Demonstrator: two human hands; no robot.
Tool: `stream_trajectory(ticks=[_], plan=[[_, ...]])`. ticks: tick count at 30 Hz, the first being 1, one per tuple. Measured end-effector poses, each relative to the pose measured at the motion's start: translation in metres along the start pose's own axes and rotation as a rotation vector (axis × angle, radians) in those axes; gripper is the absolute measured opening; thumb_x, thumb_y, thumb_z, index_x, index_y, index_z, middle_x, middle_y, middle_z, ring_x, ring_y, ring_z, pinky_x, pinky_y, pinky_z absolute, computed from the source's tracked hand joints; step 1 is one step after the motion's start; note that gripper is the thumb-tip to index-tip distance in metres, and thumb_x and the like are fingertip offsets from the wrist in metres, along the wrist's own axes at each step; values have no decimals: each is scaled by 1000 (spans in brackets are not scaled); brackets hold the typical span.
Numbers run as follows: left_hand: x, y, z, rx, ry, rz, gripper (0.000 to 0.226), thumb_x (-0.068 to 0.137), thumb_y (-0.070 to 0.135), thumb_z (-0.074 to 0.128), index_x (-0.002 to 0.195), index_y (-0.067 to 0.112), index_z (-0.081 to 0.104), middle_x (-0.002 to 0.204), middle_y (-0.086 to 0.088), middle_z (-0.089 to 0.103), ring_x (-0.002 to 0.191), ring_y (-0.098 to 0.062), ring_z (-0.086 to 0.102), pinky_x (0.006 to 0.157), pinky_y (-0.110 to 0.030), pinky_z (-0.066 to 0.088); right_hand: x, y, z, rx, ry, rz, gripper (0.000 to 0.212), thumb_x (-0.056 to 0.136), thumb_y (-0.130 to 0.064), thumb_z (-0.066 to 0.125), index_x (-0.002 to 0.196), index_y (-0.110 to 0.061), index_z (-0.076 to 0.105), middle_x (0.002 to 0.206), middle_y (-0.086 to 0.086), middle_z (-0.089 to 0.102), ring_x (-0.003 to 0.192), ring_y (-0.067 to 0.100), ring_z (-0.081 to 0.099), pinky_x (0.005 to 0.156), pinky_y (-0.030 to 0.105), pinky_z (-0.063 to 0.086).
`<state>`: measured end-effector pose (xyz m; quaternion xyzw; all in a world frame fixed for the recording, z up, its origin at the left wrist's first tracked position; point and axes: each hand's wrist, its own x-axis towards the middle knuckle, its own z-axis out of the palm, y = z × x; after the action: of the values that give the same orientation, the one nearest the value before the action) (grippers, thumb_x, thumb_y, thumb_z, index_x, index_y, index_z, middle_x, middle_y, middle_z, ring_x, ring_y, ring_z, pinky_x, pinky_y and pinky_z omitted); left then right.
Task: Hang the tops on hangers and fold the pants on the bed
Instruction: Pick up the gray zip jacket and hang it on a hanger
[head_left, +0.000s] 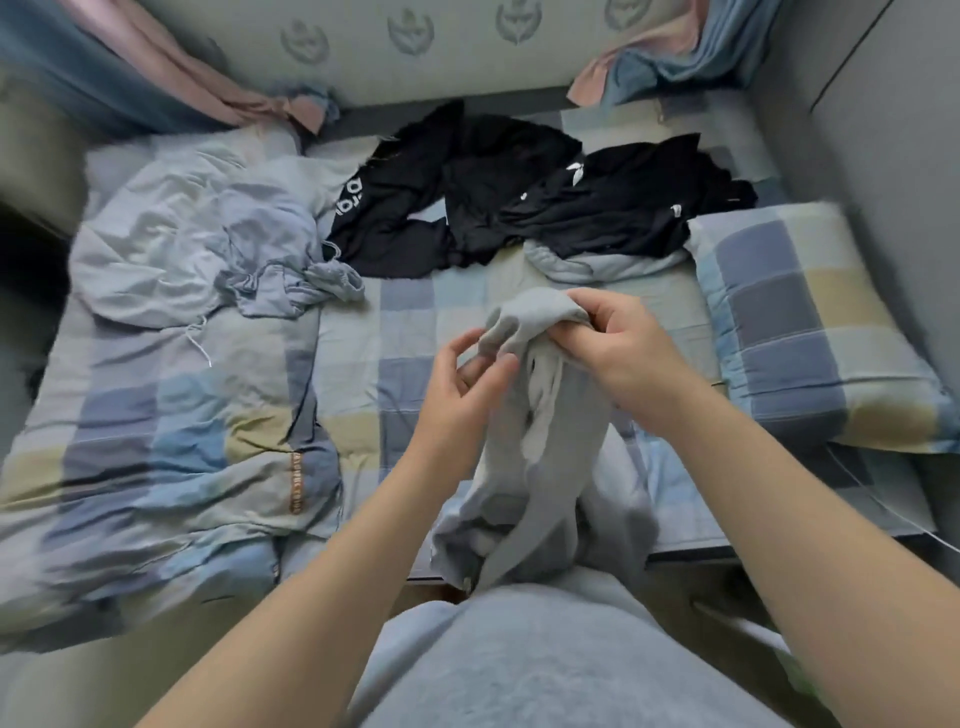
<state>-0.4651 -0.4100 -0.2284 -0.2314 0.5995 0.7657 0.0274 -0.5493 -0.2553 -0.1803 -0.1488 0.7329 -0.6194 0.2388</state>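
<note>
Meanwhile, a limp grey fabric garment (535, 441) is gripped by the right hand (613, 348) and pinched by the left hand (467, 374) above the blue checked bed (405, 322), where crumpled black clothes (519, 208) are left unfolded and unhung.

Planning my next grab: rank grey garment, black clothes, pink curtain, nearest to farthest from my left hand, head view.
1. grey garment, pinched in the left hand.
2. black clothes, beyond, mid-bed.
3. pink curtain, far-left corner.

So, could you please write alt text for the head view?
The right hand grips the top of a grey garment and the left hand pinches it below, above a checked bed. Black clothes lie heaped behind, a pillow at right.
</note>
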Motion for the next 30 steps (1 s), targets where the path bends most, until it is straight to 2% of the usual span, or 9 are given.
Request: stream_trajectory(ticks=[3,5,9,12,15,19,24,27,30], plan=[[-17,0,-39,220,-116,62,81,72,33,84,139,29,38,123,4,68,110,-9,67,87,-29,55,9,-23,46,8,81,-30,17,99,-6,56,99,2,71,99,31,68,86,23,61,81,45,51],[-21,-1,-65,372,-91,80,75,76,34,83,136,40,38,119,7,68,106,-5,67,89,-30,54,13,-35,72,40,132,-30,19,100,-11,58,95,-1,72,95,29,69,83,23,63,77,46,53],[-15,1,-123,651,70,216,13,95,29,66,89,32,55,74,14,62,63,-3,55,59,-31,40,22,-48,104,110,291,-11,15,96,-15,63,88,-9,74,82,11,68,78,19,61,75,39,50],[-10,21,-159,567,141,291,31,98,14,57,68,22,49,55,15,46,51,-3,37,53,-28,29,30,-49,112,24,376,-20,5,89,-19,74,92,-16,70,85,-2,69,80,9,62,77,31,51],[-8,62,-177,440,202,375,27,97,8,53,71,12,56,60,15,49,56,-2,41,54,-20,34,32,-49,115,-164,307,14,49,71,-34,88,111,-29,61,106,-5,67,93,4,64,79,23,50],[-15,122,-182,264,192,493,37,90,20,49,87,-16,55,76,-9,51,72,-16,45,65,-33,38,31,-65,129,-711,85,-13,81,52,-58,81,125,-50,45,113,-15,57,104,9,58,88,34,51],[-28,193,-181,154,174,623,29,87,21,52,80,-5,61,69,-3,49,67,-13,44,59,-28,38,43,-102,144,-696,200,-291,23,88,-16,65,108,-27,63,84,-5,61,78,11,58,68,33,50],[-26,226,-184,187,153,718,27,90,19,52,76,-4,53,67,7,45,65,-8,39,57,-23,34,51,-141,150,-612,267,-416,15,93,-10,58,97,-22,66,71,-3,60,62,9,52,56,29,41],[-21,242,-184,360,201,790,28,98,23,58,74,17,45,57,21,39,56,-1,36,53,-16,33,64,-188,160,-545,296,-522,18,91,-6,54,90,-16,68,73,4,64,69,21,56,60,34,42]])
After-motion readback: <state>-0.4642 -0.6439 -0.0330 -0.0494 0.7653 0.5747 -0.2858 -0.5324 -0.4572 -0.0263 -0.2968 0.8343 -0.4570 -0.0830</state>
